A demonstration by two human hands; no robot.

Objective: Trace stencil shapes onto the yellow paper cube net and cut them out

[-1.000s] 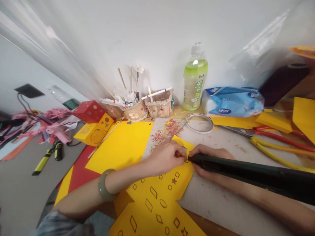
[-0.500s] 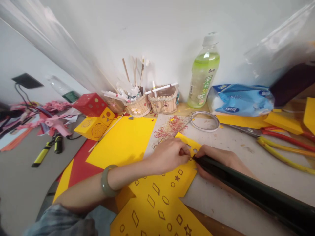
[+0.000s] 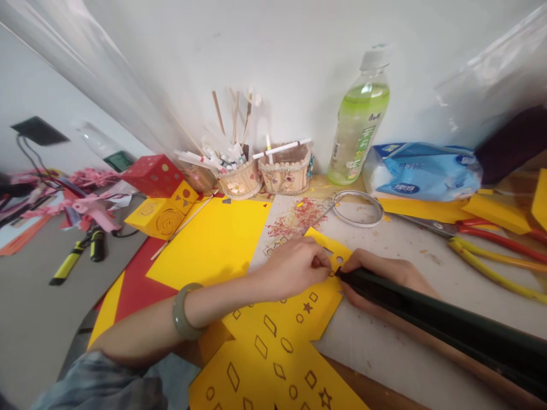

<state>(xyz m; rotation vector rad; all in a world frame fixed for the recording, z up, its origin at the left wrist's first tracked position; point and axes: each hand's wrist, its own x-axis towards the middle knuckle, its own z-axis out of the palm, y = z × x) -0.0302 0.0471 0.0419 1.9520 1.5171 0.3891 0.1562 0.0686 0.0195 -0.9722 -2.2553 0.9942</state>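
Yellow card (image 3: pixel 273 353), drawn with dark diamonds, circles and stars, lies in front of me. Two small openings show near its upper corner. My left hand (image 3: pixel 297 265), with a green bangle on the wrist, rests on the card, thumb and forefinger curled together; what they pinch, if anything, is hidden. My right hand (image 3: pixel 384 267) is closed around a long black pointed tool (image 3: pixel 427 310), whose tip touches the card beside my left fingertips. Its exact kind cannot be made out.
Scissors (image 3: pixel 444 229) and a tape-like ring (image 3: pixel 358 209) lie to the right. Behind stand a drink bottle (image 3: pixel 361 131), a tissue pack (image 3: pixel 427 171) and pen baskets (image 3: pixel 285 173). At left are red (image 3: pixel 151 173) and yellow (image 3: pixel 156 217) boxes and a pink glue gun (image 3: pixel 92 208).
The view has shifted slightly. Both hands keep nearly the same place on the card, and the black tool's tip stays beside the left fingertips.
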